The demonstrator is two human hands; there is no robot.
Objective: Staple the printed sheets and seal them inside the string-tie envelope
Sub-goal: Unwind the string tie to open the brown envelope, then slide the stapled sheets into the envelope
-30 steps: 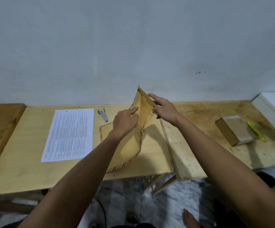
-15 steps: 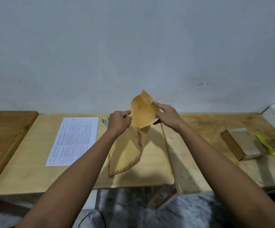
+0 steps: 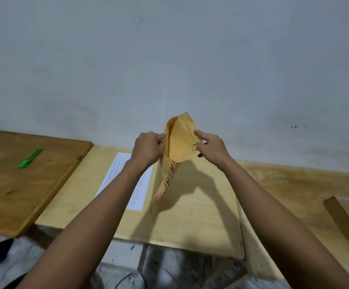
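A brown string-tie envelope (image 3: 178, 140) with a red-and-black striped edge is held upright above the light wooden table (image 3: 200, 215), its flap end raised toward the wall. My left hand (image 3: 148, 148) grips its left edge. My right hand (image 3: 211, 146) pinches the right side of the flap, where a thin dark string shows between the fingers. The printed sheets (image 3: 115, 174) lie flat on the table under my left forearm, partly hidden by it. No stapler is visible.
A darker wooden board (image 3: 23, 184) adjoins on the left with a green pen (image 3: 30, 158) on it. A rough plank table (image 3: 294, 195) extends right, with a cardboard box (image 3: 342, 222) near the right edge. A white wall stands behind; floor and a cable show below.
The envelope has risen higher off the table, and both hands moved up with it. The view has swung left, bringing the darker board and green pen into sight.
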